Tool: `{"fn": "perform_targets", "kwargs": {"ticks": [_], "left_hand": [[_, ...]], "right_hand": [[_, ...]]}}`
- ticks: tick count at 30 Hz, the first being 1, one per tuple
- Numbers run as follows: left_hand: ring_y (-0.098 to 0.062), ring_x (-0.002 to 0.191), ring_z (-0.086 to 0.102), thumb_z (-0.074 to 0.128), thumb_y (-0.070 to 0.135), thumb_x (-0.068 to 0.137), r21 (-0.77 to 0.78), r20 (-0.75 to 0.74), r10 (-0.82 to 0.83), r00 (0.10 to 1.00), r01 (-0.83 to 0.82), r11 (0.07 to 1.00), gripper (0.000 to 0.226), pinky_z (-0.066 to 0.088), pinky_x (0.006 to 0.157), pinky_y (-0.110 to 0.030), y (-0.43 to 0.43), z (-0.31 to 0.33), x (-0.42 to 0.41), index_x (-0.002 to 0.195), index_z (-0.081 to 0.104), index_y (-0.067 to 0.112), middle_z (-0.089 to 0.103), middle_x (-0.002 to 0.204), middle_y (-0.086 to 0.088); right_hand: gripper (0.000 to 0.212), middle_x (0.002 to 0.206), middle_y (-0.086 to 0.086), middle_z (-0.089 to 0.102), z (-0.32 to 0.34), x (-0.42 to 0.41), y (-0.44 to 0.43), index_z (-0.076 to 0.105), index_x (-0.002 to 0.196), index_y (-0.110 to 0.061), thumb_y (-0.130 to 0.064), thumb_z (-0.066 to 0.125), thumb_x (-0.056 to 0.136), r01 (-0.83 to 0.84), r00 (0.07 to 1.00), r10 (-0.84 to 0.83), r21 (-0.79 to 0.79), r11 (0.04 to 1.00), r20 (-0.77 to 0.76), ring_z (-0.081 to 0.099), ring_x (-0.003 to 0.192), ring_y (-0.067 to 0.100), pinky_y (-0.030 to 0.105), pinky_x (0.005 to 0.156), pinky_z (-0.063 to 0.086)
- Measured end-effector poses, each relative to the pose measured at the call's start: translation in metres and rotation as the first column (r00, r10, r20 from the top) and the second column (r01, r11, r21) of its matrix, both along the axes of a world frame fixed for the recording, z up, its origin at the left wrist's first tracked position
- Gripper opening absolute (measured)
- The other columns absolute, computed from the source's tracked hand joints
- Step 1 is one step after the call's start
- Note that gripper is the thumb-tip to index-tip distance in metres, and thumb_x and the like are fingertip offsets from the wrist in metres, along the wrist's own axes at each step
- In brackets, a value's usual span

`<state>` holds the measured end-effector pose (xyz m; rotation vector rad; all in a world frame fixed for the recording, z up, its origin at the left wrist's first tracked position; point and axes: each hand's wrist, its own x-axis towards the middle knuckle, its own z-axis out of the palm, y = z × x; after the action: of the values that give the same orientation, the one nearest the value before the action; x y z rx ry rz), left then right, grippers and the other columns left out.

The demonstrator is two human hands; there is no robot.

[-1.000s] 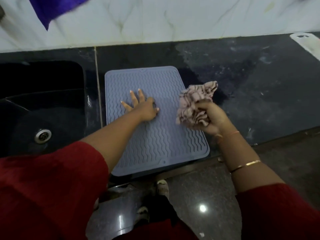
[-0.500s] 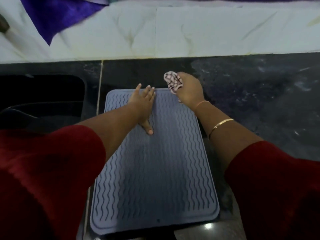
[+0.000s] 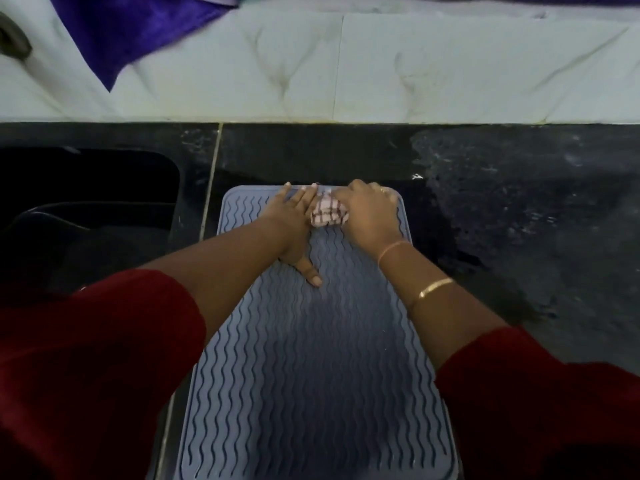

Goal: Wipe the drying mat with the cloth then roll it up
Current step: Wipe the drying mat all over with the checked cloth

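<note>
A blue-grey drying mat with wavy ridges lies flat on the black counter, long side running away from me. My left hand presses flat on its far end, fingers spread and reaching the far edge, thumb pointing back toward me. My right hand is beside it, shut on a bunched pink-and-white checked cloth that rests on the mat near the far edge. Most of the cloth is hidden under my right palm.
A dark sink lies to the left of the mat. A white tiled wall rises behind the counter, with a purple cloth hanging at the upper left. The counter to the right looks wet and streaked.
My right hand carried the cloth from the mat's right side to its far end and now presses it on the mat. My left hand slid to the far edge.
</note>
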<state>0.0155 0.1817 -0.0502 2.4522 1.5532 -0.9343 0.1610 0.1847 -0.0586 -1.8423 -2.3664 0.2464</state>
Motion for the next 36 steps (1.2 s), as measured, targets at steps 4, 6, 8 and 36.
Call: {"fn": "perform_targets", "kwargs": {"ticks": [4,6,8,36], "left_hand": [[-0.026,0.144,-0.018,0.049,0.094,0.039,0.032,-0.009,-0.005,1.000,0.005,0.999,0.155,-0.018,0.112,-0.045,-0.001,0.003,0.000,0.145,-0.023,0.006,-0.024,0.154,-0.014],[-0.026,0.143,-0.019,0.050,0.094,0.039,0.030,-0.018,0.001,1.000,-0.001,1.000,0.155,-0.019,0.111,-0.045,-0.001,0.003,0.001,0.145,-0.022,0.006,-0.024,0.154,-0.015],[-0.026,0.143,-0.021,0.049,0.094,0.039,0.013,-0.027,0.002,1.000,-0.002,1.000,0.154,-0.019,0.112,-0.047,0.000,0.003,0.002,0.146,-0.021,0.008,-0.024,0.154,-0.015],[-0.024,0.143,-0.020,0.052,0.092,0.043,0.032,0.041,0.030,0.999,-0.032,0.999,0.149,-0.021,0.109,-0.046,0.009,-0.006,-0.002,0.145,-0.023,0.014,-0.026,0.154,-0.011]], "right_hand": [[0.037,0.110,0.005,0.057,-0.003,0.003,-0.040,0.058,0.111,-0.025,-0.010,0.055,0.077,-0.039,0.999,0.039,-0.003,0.999,-0.034,0.050,0.110,0.030,0.046,0.092,0.033],[0.031,0.109,0.007,0.058,0.004,0.005,-0.035,0.061,0.106,-0.025,-0.013,0.058,0.078,-0.030,0.995,0.023,-0.065,0.997,-0.095,0.053,0.108,0.032,0.046,0.089,0.040],[0.027,0.108,0.011,0.058,0.010,0.006,-0.013,0.062,0.104,-0.022,-0.013,0.058,0.079,0.025,0.986,-0.033,-0.047,0.999,-0.163,0.055,0.106,0.035,0.048,0.087,0.047],[0.032,0.120,0.014,0.051,0.007,-0.003,-0.010,0.060,0.113,-0.020,-0.016,0.059,0.082,-0.005,1.000,0.000,-0.198,0.980,-0.029,0.048,0.114,0.039,0.055,0.093,0.044]]}}
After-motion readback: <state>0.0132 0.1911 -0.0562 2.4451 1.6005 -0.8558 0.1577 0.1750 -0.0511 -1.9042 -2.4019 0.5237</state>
